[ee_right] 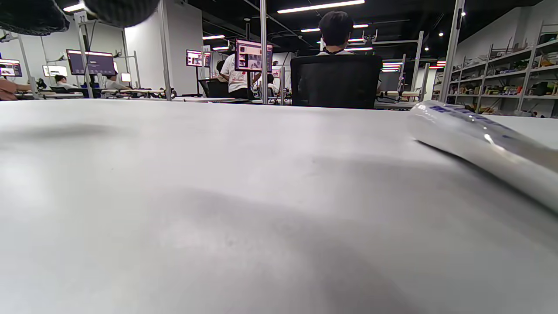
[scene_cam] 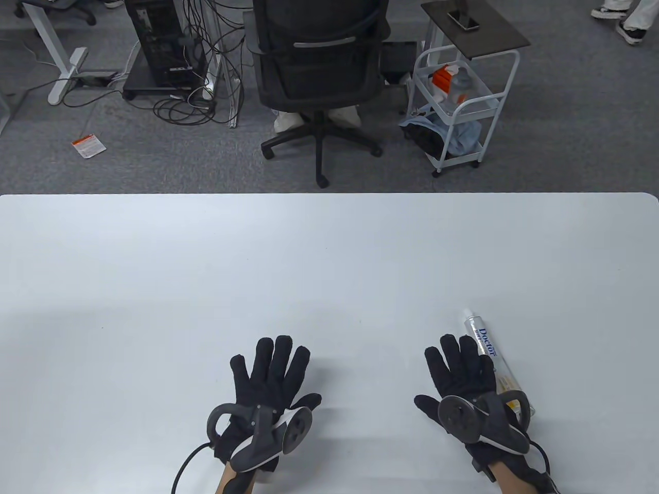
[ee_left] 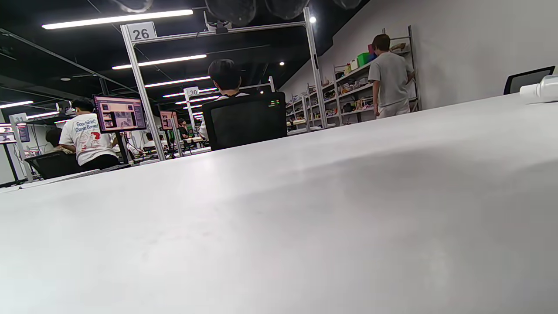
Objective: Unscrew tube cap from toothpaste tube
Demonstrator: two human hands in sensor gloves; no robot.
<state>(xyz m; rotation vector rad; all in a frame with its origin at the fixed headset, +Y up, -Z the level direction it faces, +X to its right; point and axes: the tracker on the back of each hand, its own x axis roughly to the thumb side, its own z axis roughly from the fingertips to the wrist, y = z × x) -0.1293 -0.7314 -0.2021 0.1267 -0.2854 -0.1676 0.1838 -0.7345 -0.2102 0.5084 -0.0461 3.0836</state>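
Tube (scene_cam: 486,346) lies on desk (scene_cam: 329,247) just beside right hand (scene_cam: 463,375), cap (scene_cam: 467,312) on, pointing 11 o'clock. Both hands flat, fingers (scene_cam: 275,355) spread, holding nothing. Nothing started.

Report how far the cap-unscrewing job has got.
Nothing looks done: the cap is on the toothpaste tube, which lies on the table. Nothing is in hand: left hand and right hand rest flat and open. Left: grasp the tube, twist the cap off.
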